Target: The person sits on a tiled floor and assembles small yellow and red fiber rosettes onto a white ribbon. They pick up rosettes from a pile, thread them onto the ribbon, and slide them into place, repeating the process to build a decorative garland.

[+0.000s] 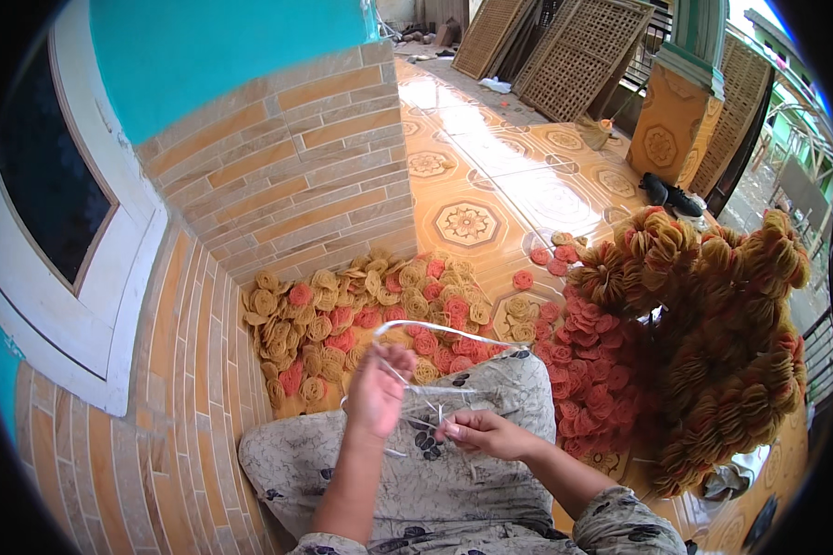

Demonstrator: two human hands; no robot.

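My left hand [378, 388] is raised over my lap, fingers closed around a thin pale plastic string [453, 330] that arcs up and to the right. My right hand [484, 432] pinches the same string lower down, above my patterned lap cloth [491, 379]. Loose round crackers [342, 324], tan and red, lie in a heap on the tiled floor just beyond my knees. A big mound of bundled crackers [713, 342], orange and yellow, rises at the right, with red ones [592, 370] stacked at its foot.
A brick-tiled wall [287, 176] with a white-framed window [55, 240] stands at the left. Patterned glossy floor tiles [491, 176] stretch back to wooden lattice panels [583, 55]. Dark shoes [668, 192] lie by a pillar [676, 111].
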